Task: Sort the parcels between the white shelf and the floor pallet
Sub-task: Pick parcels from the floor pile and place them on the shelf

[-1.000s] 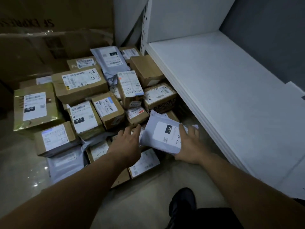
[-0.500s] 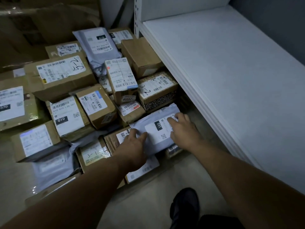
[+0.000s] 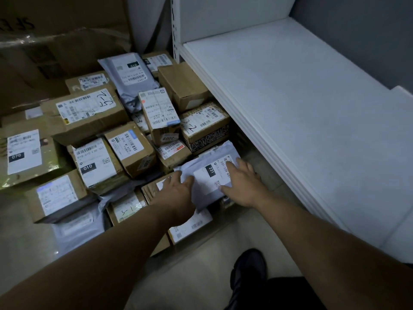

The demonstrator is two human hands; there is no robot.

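Observation:
A grey poly mailer (image 3: 209,175) with a white label marked "231" lies on the near right of the parcel pile, just left of the white shelf (image 3: 290,108). My left hand (image 3: 178,194) rests at its left edge, thumb on the mailer and fingers fairly straight. My right hand (image 3: 242,183) lies flat on top of the label with its fingers spread. Around the mailer lie several brown cardboard boxes, among them one marked "3-2" (image 3: 204,125) and one marked "3-1" (image 3: 127,209). Whatever the pile rests on is hidden beneath it.
The shelf board is bare and runs along the right side. A large cardboard carton (image 3: 55,52) stands behind the pile. Another grey mailer marked "010" (image 3: 131,74) lies at the back. My dark shoe (image 3: 248,271) stands on the pale floor near the pile's front.
The "231" mailer, held up a second ago, has come down onto the pile. My right hand shifted from its edge to lying flat on top; my left hand closed in on its left edge.

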